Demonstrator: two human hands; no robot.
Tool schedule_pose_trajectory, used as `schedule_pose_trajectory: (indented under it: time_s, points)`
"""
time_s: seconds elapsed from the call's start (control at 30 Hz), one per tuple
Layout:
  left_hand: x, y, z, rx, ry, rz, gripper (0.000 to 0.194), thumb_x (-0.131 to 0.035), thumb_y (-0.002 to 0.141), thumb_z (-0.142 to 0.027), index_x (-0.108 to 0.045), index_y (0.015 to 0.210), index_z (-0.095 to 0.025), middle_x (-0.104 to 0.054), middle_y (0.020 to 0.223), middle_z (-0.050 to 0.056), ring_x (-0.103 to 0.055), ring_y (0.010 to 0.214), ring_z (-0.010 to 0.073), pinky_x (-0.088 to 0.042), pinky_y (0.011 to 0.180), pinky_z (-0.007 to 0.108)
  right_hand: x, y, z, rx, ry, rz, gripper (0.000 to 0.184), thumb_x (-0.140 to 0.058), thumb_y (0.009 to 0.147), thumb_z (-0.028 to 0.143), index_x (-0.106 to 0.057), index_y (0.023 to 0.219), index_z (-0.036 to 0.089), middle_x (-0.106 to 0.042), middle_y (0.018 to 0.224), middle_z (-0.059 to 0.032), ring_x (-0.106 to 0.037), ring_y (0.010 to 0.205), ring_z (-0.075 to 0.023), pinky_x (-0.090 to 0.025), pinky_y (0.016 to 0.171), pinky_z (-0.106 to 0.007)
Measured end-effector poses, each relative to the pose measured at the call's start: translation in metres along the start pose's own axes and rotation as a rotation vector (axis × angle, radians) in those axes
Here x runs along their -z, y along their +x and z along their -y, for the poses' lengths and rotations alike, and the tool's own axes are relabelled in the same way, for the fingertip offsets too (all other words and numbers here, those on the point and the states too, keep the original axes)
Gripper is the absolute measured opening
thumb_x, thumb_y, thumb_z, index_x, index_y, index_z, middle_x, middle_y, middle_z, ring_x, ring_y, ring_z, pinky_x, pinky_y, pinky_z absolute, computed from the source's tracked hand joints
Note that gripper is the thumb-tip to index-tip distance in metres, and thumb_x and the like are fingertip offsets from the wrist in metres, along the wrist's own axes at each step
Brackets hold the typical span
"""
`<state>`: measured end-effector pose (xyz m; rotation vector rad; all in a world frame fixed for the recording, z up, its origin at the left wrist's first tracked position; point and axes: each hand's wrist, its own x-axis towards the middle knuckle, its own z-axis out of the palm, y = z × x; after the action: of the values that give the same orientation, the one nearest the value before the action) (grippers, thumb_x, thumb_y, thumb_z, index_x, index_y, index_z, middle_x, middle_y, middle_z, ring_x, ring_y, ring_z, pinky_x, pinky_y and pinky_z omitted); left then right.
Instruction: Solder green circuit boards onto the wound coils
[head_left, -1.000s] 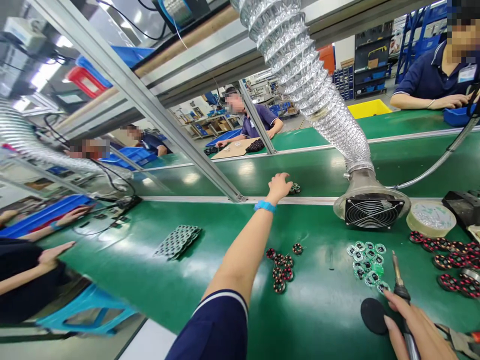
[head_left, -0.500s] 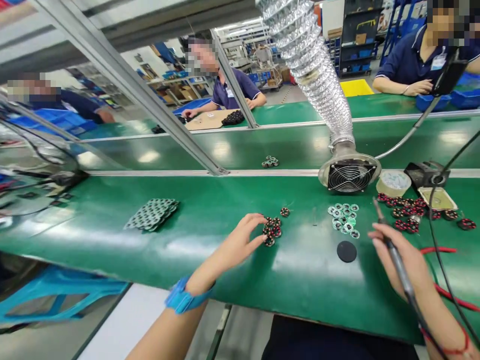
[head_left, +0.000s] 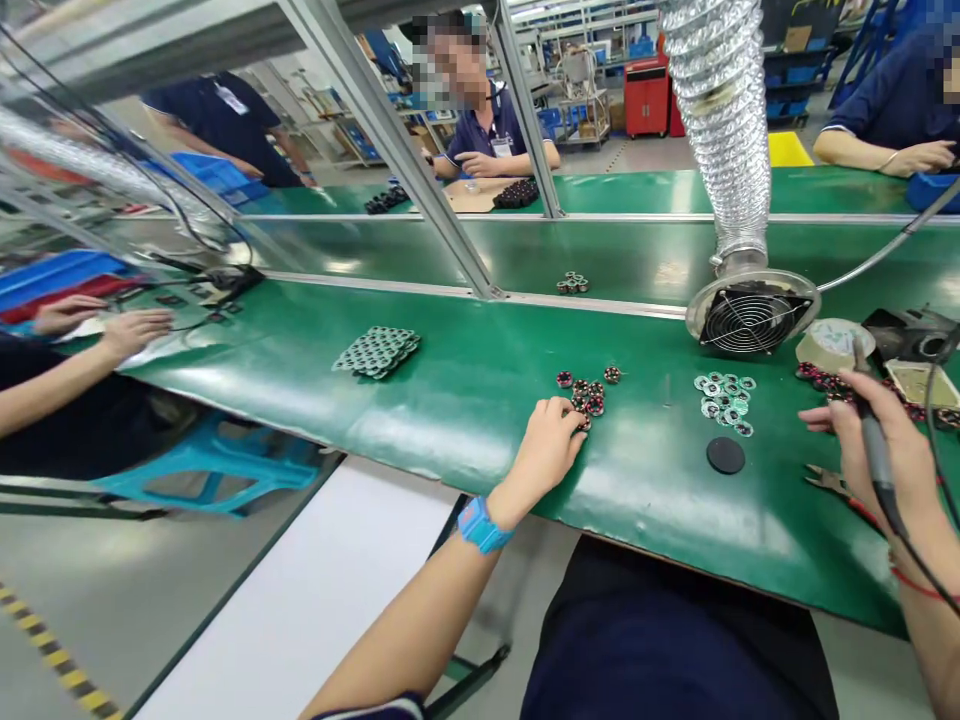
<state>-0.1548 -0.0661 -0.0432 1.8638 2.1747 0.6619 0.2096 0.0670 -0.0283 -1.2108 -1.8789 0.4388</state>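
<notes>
left hand [head_left: 546, 446]: curled at coils [head_left: 589, 391], cannot tell if pinching | right hand [head_left: 909, 465]: grips soldering iron [head_left: 876, 450] | risk: careless swing may scorch circuit boards [head_left: 725, 402] at iron's nine o'clock

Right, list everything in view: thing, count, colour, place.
workbench: one, green, central
ring parts: many, red and black, centre, right
round boards: several, pale green, right
panels: one stack, green, centre left
disc: one, black, below round boards
fan: one, black, upper right
duct: one, silver, above fan
pliers: one, red, lower right
stool: one, blue, lower left
people: several, navy clothing, opposite and left
soldering iron: one, grey, right
left hand: one, blue wristband, at ring parts
right hand: one, red cord, holding soldering iron
</notes>
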Motion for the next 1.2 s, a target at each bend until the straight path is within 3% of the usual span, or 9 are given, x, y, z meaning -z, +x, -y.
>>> schedule_pose_trajectory:
  time_s: [0.1,0.23,0.33,0.47,0.63,0.77,0.9,1.0,1.2]
  points:
    - [-0.007,-0.005,-0.020,-0.018,-0.052,0.004,0.009,-0.056,0.086,-0.015,-0.065,0.086,-0.017,-0.055,0.108,0.011,-0.047,0.107,0.0278,-0.040,0.098,0.048,-0.011,-0.034,0.028,-0.046,0.019,0.209,0.035,-0.050,0.095,0.039,-0.051,0.128,0.026,-0.075,0.092,-0.0042,-0.073,0.079,-0.0203,-0.060,0.069,-0.034]
    - [-0.019,-0.006,-0.070,-0.112,-0.193,0.100,0.004,-0.060,0.086,-0.018,-0.064,0.087,-0.020,-0.057,0.108,0.006,-0.051,0.109,0.0214,-0.044,0.099,0.038,-0.039,-0.068,0.058,0.135,0.026,0.333,0.035,-0.055,0.092,0.030,-0.049,0.126,0.023,-0.071,0.108,-0.0084,-0.071,0.088,-0.0208,-0.060,0.078,-0.038]
    - [-0.030,-0.002,-0.112,-0.125,-0.353,0.173,0.002,-0.060,0.084,-0.018,-0.061,0.083,-0.019,-0.058,0.101,0.006,-0.053,0.104,0.0213,-0.044,0.096,0.039,-0.059,-0.078,0.071,0.280,-0.063,0.242,0.041,-0.058,0.089,0.026,-0.047,0.128,0.019,-0.066,0.114,-0.0145,-0.066,0.097,-0.0273,-0.058,0.081,-0.046]
    - [-0.041,0.005,-0.144,-0.077,-0.453,0.244,0.007,-0.058,0.081,-0.014,-0.055,0.077,-0.019,-0.059,0.095,0.005,-0.052,0.098,0.0225,-0.041,0.091,0.042,-0.066,-0.074,0.068,0.248,-0.104,0.122,0.034,-0.047,0.092,0.017,-0.049,0.126,0.019,-0.066,0.105,-0.0145,-0.065,0.090,-0.0279,-0.057,0.075,-0.047]
    - [-0.043,0.017,-0.140,0.133,-0.797,0.363,0.025,-0.060,0.083,-0.030,-0.049,0.103,-0.019,-0.056,0.096,0.004,-0.054,0.085,0.0161,-0.045,0.076,0.031,-0.054,-0.065,0.059,0.212,0.021,0.083,0.046,-0.053,0.093,0.023,-0.037,0.136,0.022,-0.067,0.111,-0.0104,-0.068,0.100,-0.0215,-0.059,0.084,-0.038]
    - [-0.036,0.029,-0.138,0.090,-0.861,0.580,0.018,-0.058,0.085,-0.035,-0.051,0.085,-0.018,-0.052,0.077,-0.002,-0.048,0.071,0.0114,-0.040,0.066,0.025,-0.046,-0.060,0.058,0.245,0.130,0.135,0.045,-0.057,0.091,0.022,-0.040,0.133,0.024,-0.068,0.113,-0.0095,-0.068,0.104,-0.0197,-0.059,0.087,-0.036]
    - [-0.027,0.041,-0.143,-0.037,-0.689,0.560,0.020,-0.055,0.087,-0.027,-0.049,0.071,-0.017,-0.049,0.068,-0.004,-0.042,0.065,0.0102,-0.033,0.060,0.024,-0.043,-0.057,0.052,0.256,0.116,0.210,0.041,-0.057,0.091,0.022,-0.044,0.130,0.023,-0.068,0.114,-0.0111,-0.068,0.106,-0.0216,-0.060,0.087,-0.038]
    - [-0.024,0.056,-0.139,-0.090,-0.699,0.575,0.019,-0.052,0.086,-0.023,-0.052,0.067,-0.017,-0.051,0.067,-0.003,-0.044,0.065,0.0103,-0.034,0.062,0.024,-0.041,-0.055,0.045,0.256,0.082,0.256,0.041,-0.058,0.091,0.024,-0.045,0.130,0.024,-0.070,0.112,-0.0090,-0.070,0.100,-0.0227,-0.060,0.083,-0.040]
    - [-0.025,0.078,-0.122,0.149,-0.983,0.507,0.021,-0.053,0.085,-0.034,-0.051,0.073,-0.017,-0.052,0.067,-0.003,-0.048,0.059,0.0086,-0.037,0.055,0.022,-0.037,-0.050,0.045,0.193,0.055,0.181,0.047,-0.065,0.087,0.024,-0.044,0.129,0.026,-0.072,0.108,-0.0059,-0.070,0.100,-0.0223,-0.057,0.086,-0.043]
